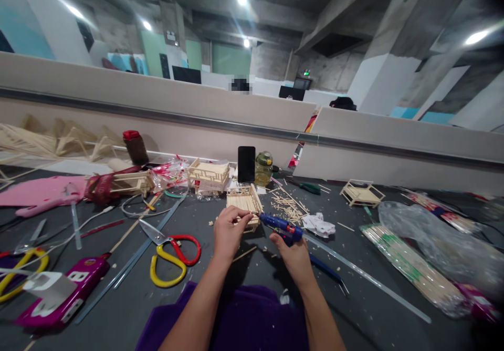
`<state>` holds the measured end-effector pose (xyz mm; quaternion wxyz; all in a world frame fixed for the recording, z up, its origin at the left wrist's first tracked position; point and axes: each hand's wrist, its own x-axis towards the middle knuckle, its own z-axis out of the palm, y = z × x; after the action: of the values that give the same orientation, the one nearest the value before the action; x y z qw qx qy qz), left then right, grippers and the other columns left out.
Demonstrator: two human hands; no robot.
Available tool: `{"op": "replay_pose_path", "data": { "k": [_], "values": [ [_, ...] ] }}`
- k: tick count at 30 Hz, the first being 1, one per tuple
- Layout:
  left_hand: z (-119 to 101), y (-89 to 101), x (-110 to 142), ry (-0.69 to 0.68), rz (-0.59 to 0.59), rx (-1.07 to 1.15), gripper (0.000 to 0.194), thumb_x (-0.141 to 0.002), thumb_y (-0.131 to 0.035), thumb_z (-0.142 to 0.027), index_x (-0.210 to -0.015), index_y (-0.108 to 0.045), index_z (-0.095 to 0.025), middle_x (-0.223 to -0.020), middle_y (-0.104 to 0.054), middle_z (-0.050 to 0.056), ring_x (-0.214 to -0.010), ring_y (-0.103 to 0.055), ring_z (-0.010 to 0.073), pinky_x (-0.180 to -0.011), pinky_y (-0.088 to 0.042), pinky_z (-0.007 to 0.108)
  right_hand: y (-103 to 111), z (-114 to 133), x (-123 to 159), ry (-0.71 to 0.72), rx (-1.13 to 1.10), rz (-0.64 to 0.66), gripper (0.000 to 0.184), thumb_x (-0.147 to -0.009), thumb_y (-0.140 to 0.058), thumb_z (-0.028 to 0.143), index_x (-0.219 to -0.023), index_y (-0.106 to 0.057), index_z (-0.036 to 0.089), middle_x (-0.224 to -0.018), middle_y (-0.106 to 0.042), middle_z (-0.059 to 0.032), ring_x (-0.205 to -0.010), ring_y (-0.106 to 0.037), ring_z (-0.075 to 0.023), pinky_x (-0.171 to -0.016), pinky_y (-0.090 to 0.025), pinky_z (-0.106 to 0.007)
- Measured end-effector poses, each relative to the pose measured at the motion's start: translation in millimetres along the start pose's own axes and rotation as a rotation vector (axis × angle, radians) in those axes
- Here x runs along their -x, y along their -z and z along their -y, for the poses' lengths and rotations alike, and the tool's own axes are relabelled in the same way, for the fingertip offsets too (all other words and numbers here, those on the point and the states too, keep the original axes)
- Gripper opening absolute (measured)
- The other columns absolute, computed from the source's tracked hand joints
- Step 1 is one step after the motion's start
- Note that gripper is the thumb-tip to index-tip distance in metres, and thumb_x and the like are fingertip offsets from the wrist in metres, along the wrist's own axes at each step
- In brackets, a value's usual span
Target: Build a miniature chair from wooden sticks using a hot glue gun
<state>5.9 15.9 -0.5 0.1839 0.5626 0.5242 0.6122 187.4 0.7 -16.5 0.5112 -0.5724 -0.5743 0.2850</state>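
Note:
My right hand (293,256) is wrapped round the grip of a blue hot glue gun (277,222), its nozzle pointing left. A long clear glue stick (366,272) runs out of its back end to the lower right. My left hand (228,233) is closed in a pinch just by the nozzle tip. What its fingertips hold is too small to make out. Right behind the left hand stands a small wooden-stick model (242,199) with a slatted top and raised rails, partly hidden by the fingers. Loose short sticks (289,206) lie scattered to its right.
Yellow-and-red scissors (169,251) and a magenta power strip (65,290) lie left. Behind stand another stick model (208,175), a black phone (246,164) and a jar (263,168). Crumpled paper (318,225), a small stick frame (362,193) and bagged sticks (413,267) are right.

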Motion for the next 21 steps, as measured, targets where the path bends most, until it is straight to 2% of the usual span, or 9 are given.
{"op": "replay_pose_path", "data": {
  "k": [7,14,21],
  "values": [
    [-2.8,0.3,-0.8,0.025,-0.005,0.036,0.01,-0.075,-0.072,-0.028,-0.068,-0.075,-0.022,-0.07,-0.069,0.003,-0.068,-0.056,0.017,-0.062,-0.039,0.027,-0.2,-1.2,-1.3,0.008,0.013,0.027,0.052,-0.067,-0.07,0.06,-0.095,-0.073,0.016,-0.094,-0.075,-0.0132,-0.096,-0.066,-0.0329,-0.093,-0.046,-0.046],
    [0.3,-0.4,-1.4,0.123,0.008,0.126,0.014,-0.073,-0.072,-0.032,-0.07,-0.077,-0.018,-0.07,-0.068,0.004,-0.061,-0.054,0.0148,-0.058,-0.038,0.027,-1.0,-2.6,-0.7,0.01,0.034,0.012,0.053,-0.066,-0.069,0.063,-0.092,-0.073,0.016,-0.092,-0.075,-0.013,-0.093,-0.067,-0.0323,-0.091,-0.047,-0.045],
    [-1.8,-0.6,-1.9,0.275,-0.02,0.345,0.015,-0.067,-0.078,-0.032,-0.073,-0.078,-0.018,-0.075,-0.07,0.004,-0.075,-0.059,0.0167,-0.069,-0.042,0.027,-2.3,-3.0,-1.6,0.017,-0.055,-0.044,0.047,-0.066,-0.069,0.064,-0.076,-0.071,0.018,-0.08,-0.074,-0.0105,-0.083,-0.068,-0.0293,-0.087,-0.048,-0.044]
  ]
}}
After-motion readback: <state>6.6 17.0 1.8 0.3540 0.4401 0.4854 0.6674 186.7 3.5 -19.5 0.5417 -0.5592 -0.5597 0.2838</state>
